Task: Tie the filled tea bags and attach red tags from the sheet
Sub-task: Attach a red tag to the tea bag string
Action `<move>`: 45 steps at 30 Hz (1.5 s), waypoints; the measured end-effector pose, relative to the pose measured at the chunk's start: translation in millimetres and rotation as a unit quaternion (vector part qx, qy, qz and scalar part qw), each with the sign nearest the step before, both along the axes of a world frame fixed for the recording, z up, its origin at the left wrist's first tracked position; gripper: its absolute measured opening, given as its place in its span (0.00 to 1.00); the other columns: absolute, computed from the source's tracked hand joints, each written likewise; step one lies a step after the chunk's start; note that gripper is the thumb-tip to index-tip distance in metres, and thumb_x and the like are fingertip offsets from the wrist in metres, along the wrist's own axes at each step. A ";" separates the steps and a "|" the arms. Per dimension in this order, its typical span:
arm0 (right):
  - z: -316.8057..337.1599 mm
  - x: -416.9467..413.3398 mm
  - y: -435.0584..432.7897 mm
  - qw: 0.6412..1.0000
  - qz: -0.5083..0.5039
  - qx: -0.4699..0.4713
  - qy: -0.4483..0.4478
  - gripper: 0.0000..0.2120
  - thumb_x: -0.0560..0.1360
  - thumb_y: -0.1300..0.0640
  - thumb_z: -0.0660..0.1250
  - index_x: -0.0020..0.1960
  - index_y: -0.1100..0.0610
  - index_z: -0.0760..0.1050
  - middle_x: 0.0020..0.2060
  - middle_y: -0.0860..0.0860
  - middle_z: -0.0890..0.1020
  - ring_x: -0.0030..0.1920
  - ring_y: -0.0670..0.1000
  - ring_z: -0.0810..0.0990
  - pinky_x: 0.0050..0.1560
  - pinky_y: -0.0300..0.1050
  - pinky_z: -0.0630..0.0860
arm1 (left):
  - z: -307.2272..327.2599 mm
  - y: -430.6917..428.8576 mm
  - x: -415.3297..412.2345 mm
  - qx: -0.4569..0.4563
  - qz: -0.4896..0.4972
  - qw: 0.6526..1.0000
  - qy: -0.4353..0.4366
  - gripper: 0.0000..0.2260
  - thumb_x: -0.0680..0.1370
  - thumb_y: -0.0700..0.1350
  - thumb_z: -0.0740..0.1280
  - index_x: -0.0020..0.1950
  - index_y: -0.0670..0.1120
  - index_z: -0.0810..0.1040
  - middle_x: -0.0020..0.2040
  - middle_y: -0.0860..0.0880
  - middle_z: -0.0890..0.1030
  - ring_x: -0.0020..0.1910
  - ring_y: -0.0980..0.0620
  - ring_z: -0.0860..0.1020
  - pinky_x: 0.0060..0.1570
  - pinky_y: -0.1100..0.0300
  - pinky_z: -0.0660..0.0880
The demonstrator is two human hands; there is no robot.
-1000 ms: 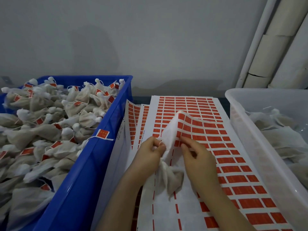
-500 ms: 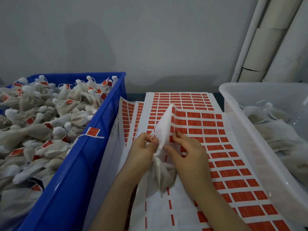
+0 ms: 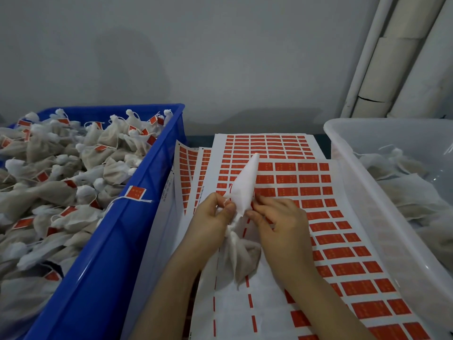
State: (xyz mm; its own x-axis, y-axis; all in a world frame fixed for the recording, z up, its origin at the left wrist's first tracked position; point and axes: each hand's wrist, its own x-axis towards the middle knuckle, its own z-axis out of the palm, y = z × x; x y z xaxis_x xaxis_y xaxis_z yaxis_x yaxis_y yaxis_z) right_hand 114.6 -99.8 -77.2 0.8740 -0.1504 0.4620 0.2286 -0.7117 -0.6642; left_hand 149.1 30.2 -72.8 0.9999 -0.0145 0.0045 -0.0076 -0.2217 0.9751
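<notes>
One filled tea bag [image 3: 241, 256] lay on the sticker sheet [image 3: 318, 217], its swollen body nearest the person and its empty top [image 3: 245, 182] drawn up to a point over the red tags. The left hand [image 3: 210, 222] pinched the gathered neck at the bag's left side; the right hand [image 3: 279, 224] pinched the loose fabric just right of the neck, so both hands were clamped on the one bag, close together. The thin mesh appeared light, soft and easily crumpled, probably tearable if tugged hard; the bunched neck above the filling looked the safest hold. To the sheet's left stood one blue crate [image 3: 117, 241] heaped with tied, tagged bags, too many to count; to its right, one clear tub [image 3: 348, 153] held several untied bags. At least three overlapping sheets were visible.
</notes>
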 end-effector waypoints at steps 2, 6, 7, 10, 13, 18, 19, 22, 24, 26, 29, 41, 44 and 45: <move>0.6 -0.8 0.3 1.000 0.001 0.001 0.002 0.19 0.72 0.48 0.60 0.56 0.55 0.80 0.54 0.49 0.82 0.56 0.51 0.77 0.64 0.54 0.70 | 0.3 0.3 -0.4 -0.004 0.001 1.000 0.001 0.06 0.80 0.46 0.62 0.43 0.50 0.72 0.48 0.61 0.75 0.47 0.60 0.74 0.34 0.73 0.69; 0.9 -2.1 1.3 0.999 -0.010 -0.028 -0.019 0.18 0.72 0.49 0.59 0.55 0.57 0.80 0.51 0.51 0.83 0.54 0.54 0.79 0.62 0.52 0.70 | -0.2 -0.2 -0.7 -0.012 0.003 1.000 0.002 0.05 0.80 0.46 0.62 0.44 0.51 0.72 0.48 0.61 0.74 0.47 0.59 0.74 0.37 0.71 0.70; 0.7 -2.1 1.7 0.998 -0.015 -0.048 -0.037 0.17 0.72 0.50 0.60 0.53 0.58 0.81 0.49 0.53 0.83 0.52 0.55 0.80 0.59 0.53 0.70 | -0.1 -0.3 -0.9 -0.013 0.004 1.000 0.003 0.04 0.79 0.46 0.62 0.44 0.51 0.72 0.48 0.61 0.74 0.47 0.60 0.74 0.36 0.71 0.70; -1.7 -0.8 0.9 0.987 -0.033 -0.119 -0.100 0.15 0.73 0.52 0.61 0.48 0.61 0.82 0.44 0.55 0.84 0.45 0.58 0.82 0.52 0.55 0.74 | -0.2 -0.8 -0.9 -0.011 0.002 1.000 0.004 0.04 0.79 0.46 0.63 0.45 0.51 0.72 0.48 0.61 0.74 0.47 0.60 0.74 0.34 0.73 0.70; -3.7 0.8 -1.5 0.981 -0.033 -0.152 -0.118 0.12 0.72 0.54 0.65 0.47 0.61 0.82 0.43 0.55 0.84 0.43 0.58 0.83 0.50 0.56 0.76 | -0.6 -0.6 -0.5 -0.012 0.001 1.000 0.007 0.04 0.79 0.46 0.62 0.45 0.50 0.72 0.48 0.60 0.75 0.47 0.59 0.74 0.36 0.71 0.70; -2.2 2.0 -0.4 0.983 -0.032 -0.152 -0.095 0.13 0.70 0.54 0.63 0.47 0.60 0.82 0.42 0.55 0.84 0.42 0.58 0.83 0.49 0.56 0.77 | -0.2 0.0 0.2 -0.001 0.007 1.000 0.013 0.05 0.80 0.47 0.62 0.44 0.50 0.72 0.48 0.60 0.74 0.47 0.60 0.74 0.35 0.72 0.69; -1.7 2.0 -0.2 0.986 -0.034 -0.138 -0.084 0.13 0.72 0.54 0.63 0.47 0.61 0.81 0.42 0.55 0.84 0.43 0.58 0.83 0.49 0.56 0.77 | -0.3 0.3 0.3 0.002 0.009 1.000 0.014 0.05 0.80 0.47 0.62 0.44 0.50 0.72 0.48 0.60 0.74 0.46 0.60 0.74 0.35 0.72 0.69; 0.0 2.3 -1.1 0.998 -0.020 -0.058 -0.005 0.19 0.74 0.49 0.56 0.53 0.59 0.80 0.49 0.54 0.83 0.51 0.57 0.80 0.59 0.55 0.72 | -0.7 1.1 1.1 0.007 0.021 1.000 0.018 0.05 0.80 0.48 0.62 0.44 0.51 0.72 0.47 0.60 0.74 0.46 0.59 0.74 0.35 0.71 0.69; 0.5 2.7 -2.3 0.999 0.003 -0.019 0.031 0.24 0.72 0.44 0.53 0.56 0.55 0.79 0.54 0.50 0.81 0.56 0.53 0.77 0.64 0.52 0.69 | -1.1 1.2 1.4 -0.004 0.023 1.000 0.020 0.05 0.80 0.48 0.62 0.44 0.51 0.72 0.47 0.59 0.75 0.46 0.58 0.75 0.35 0.69 0.71; -0.5 2.1 -2.3 0.999 0.017 -0.019 0.038 0.25 0.71 0.39 0.53 0.57 0.52 0.78 0.56 0.46 0.80 0.57 0.49 0.75 0.65 0.50 0.67 | -0.8 1.3 1.3 -0.016 0.021 0.999 0.020 0.05 0.80 0.47 0.62 0.44 0.51 0.72 0.46 0.58 0.76 0.45 0.58 0.76 0.34 0.70 0.72; -0.1 1.2 -1.6 0.999 0.011 0.003 0.032 0.23 0.70 0.40 0.57 0.55 0.52 0.79 0.53 0.46 0.81 0.54 0.48 0.76 0.63 0.47 0.67 | -0.5 1.6 0.4 -0.013 0.014 1.000 0.014 0.05 0.80 0.47 0.62 0.44 0.51 0.72 0.47 0.59 0.75 0.46 0.59 0.75 0.33 0.72 0.70; 3.6 2.9 -8.8 1.000 0.023 0.012 0.003 0.14 0.72 0.47 0.62 0.47 0.55 0.80 0.47 0.49 0.83 0.48 0.49 0.78 0.59 0.52 0.73 | -1.2 2.5 1.5 -0.007 -0.003 1.000 0.003 0.04 0.79 0.48 0.62 0.46 0.51 0.73 0.48 0.60 0.76 0.48 0.58 0.75 0.37 0.67 0.72; 3.1 4.7 -9.0 1.000 0.019 0.019 0.004 0.10 0.73 0.50 0.65 0.48 0.54 0.80 0.46 0.48 0.82 0.47 0.49 0.78 0.57 0.56 0.75 | -1.5 2.4 1.8 -0.008 -0.002 1.000 0.006 0.04 0.79 0.48 0.62 0.46 0.50 0.74 0.48 0.60 0.76 0.47 0.58 0.75 0.37 0.68 0.72; 3.0 5.2 -9.4 1.000 0.018 0.024 0.001 0.09 0.74 0.51 0.65 0.48 0.54 0.80 0.46 0.48 0.82 0.47 0.48 0.78 0.56 0.56 0.75 | -1.7 2.4 2.0 -0.005 -0.001 1.000 0.006 0.04 0.79 0.48 0.62 0.47 0.49 0.74 0.48 0.60 0.76 0.47 0.58 0.75 0.37 0.68 0.72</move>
